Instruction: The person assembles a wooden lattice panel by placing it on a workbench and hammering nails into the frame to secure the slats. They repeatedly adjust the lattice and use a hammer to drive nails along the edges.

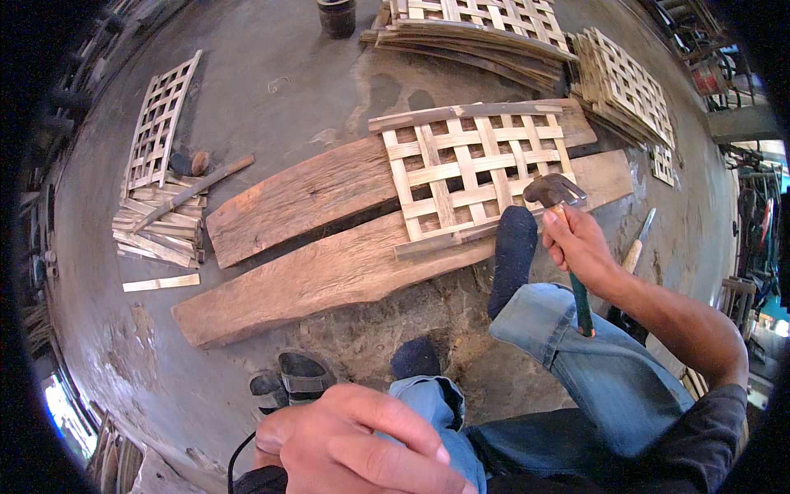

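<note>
My right hand [580, 247] is closed around a claw hammer [550, 191], its head held above the right near corner of a woven bamboo panel [436, 174]. The hammer's green grip slants down over my knee. Two thick wooden planks lie under the panel, a far plank [304, 198] and a near plank [313, 288]. One dark-socked foot [514, 259] rests against the panel's near edge. Close to the camera, my left hand [354, 436] is raised with loosely bent fingers apart; no object shows in it.
Stacked woven panels stand at the far right [477, 49] and beside them [629, 90]. To the left lie another panel [160, 123], loose bamboo strips [160, 226] and a stick [193, 191]. A knife [640, 239] lies at right. Sandals [304, 377] and a dark bucket [336, 18] are on the floor.
</note>
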`<state>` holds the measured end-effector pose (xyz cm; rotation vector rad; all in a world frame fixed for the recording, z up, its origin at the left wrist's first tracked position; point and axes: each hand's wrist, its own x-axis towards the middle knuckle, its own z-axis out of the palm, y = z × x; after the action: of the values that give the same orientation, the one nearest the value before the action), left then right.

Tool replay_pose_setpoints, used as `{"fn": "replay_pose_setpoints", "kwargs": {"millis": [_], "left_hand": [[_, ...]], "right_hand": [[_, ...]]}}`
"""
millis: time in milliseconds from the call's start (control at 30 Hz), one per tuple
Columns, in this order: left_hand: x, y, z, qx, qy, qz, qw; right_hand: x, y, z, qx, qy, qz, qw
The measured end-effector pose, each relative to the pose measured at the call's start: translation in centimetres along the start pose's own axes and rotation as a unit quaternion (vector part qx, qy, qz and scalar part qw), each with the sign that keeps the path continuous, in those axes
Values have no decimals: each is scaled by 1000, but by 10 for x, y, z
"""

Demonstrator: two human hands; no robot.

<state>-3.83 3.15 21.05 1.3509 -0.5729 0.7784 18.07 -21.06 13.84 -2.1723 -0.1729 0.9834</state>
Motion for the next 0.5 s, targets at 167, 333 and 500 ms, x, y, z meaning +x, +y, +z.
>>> {"fn": "replay_pose_setpoints", "kwargs": {"millis": [167, 333, 500], "left_hand": [[-2, -14, 7, -37, 3, 49, 998], [-7, -8, 19, -35, 56, 21, 998], [-12, -6, 10, 33, 58, -182, 981]], "right_hand": [[-2, 2, 1, -17, 12, 10, 1000], [-3, -1, 3, -23, 17, 11, 1000], [-5, 4, -1, -25, 3, 2, 1000]]}}
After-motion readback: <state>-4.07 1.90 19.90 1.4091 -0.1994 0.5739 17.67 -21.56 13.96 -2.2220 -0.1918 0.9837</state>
